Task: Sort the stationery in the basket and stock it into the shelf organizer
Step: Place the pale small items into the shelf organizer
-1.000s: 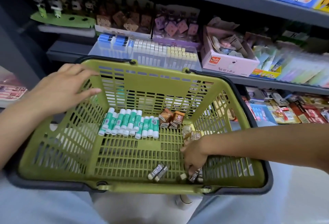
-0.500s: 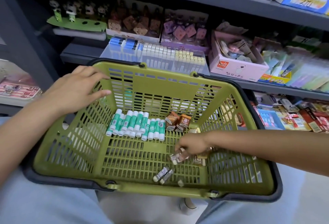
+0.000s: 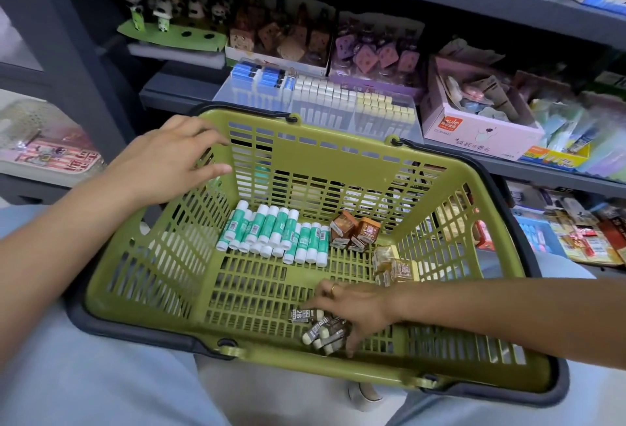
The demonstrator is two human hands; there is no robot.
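Note:
A green plastic basket (image 3: 338, 146) rests on my lap. Inside it, a row of green-and-white glue sticks (image 3: 274, 235) lies at the back left. Small brown boxes (image 3: 354, 234) and pale yellow boxes (image 3: 393, 264) sit toward the right. My right hand (image 3: 362, 310) is down by the near wall, its fingers curled around a bunch of small dark "2B" lead boxes (image 3: 320, 329). My left hand (image 3: 166, 161) rests on the basket's far-left rim with relaxed fingers. The clear shelf organizer (image 3: 325, 100) stands just behind the basket, filled with blue, white and yellow items.
A pink open carton (image 3: 474, 127) sits right of the organizer. Panda figures (image 3: 162, 12) and boxed erasers line the back of the shelf. Packed goods fill the lower shelf (image 3: 576, 232) at right. The dark shelf upright (image 3: 84, 63) stands at left.
My right hand moved from the basket's middle down to the near wall, carrying lead boxes to the two lying there. The left hand stayed on the rim. The view shifted slightly.

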